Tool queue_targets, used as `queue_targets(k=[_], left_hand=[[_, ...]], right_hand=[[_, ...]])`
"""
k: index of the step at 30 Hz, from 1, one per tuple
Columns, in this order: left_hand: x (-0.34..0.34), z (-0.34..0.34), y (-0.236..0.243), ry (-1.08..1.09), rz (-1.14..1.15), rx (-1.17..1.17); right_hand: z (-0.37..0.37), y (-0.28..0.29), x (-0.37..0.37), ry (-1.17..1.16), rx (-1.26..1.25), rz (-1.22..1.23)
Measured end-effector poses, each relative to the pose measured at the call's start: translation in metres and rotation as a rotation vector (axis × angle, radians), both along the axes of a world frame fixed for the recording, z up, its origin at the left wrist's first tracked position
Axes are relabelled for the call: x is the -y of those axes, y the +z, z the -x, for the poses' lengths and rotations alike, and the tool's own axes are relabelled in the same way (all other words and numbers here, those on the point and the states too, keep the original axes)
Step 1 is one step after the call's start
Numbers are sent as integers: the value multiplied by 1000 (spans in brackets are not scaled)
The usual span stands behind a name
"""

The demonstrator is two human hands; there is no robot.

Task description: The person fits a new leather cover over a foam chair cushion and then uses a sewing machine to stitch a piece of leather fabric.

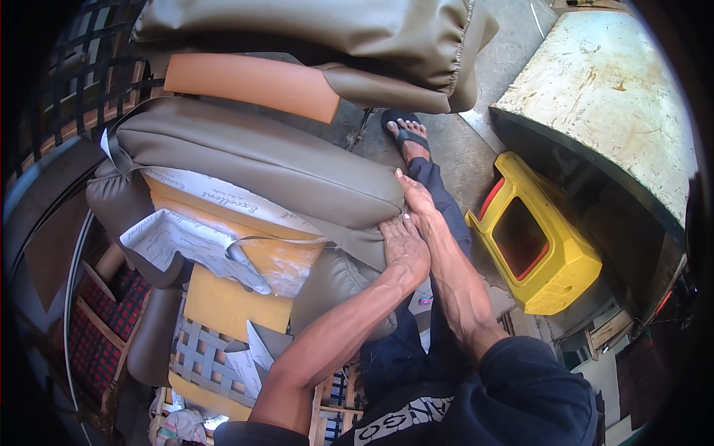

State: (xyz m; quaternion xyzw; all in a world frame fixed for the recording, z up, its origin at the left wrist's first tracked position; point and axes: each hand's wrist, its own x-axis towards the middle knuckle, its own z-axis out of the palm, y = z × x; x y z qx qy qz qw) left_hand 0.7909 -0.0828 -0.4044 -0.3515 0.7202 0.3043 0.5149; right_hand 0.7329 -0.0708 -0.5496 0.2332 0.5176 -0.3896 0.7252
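Observation:
A sofa frame lies tipped in front of me, partly wrapped in a taupe leatherette cover [253, 160]. Yellow foam [223, 301] and white backing sheets [186, 238] show where the cover is open. My left hand [405, 245] presses flat on the lower right edge of the cover, fingers spread. My right hand [418, 199] lies just above it, fingertips pushing against the same padded corner. Neither hand holds a tool. My foot in a dark sandal [407, 134] rests on the concrete floor beyond.
A second taupe cushion with an orange panel [253, 83] sits behind. A yellow plastic stool [535, 245] lies tipped on its side at the right, beside a worn white table [610, 97]. Woven webbing [201, 357] and wooden slats show below the foam.

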Motion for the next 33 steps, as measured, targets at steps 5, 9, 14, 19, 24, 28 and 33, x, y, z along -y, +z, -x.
queue_targets(k=[5,9,14,19,24,28,33], left_hand=[[-4,5,4,-34,42,19],[-9,-3,15,-55,109,-59],[14,-36,38,123,163,-426],[14,-23,18,2,64,-305],[-9,-3,-13,-107,25,-81],[4,0,-20,39,-39,243],[38,-29,16,241,-180,-153]], right_hand=[[-2,11,2,12,-122,117],[0,-5,-6,324,-254,4],[-14,-14,-3,119,-133,-38],[-19,-40,18,171,-325,-136],[-10,-63,23,187,-455,198],[-22,0,52,423,-445,-53],[55,-37,103,478,-527,34]])
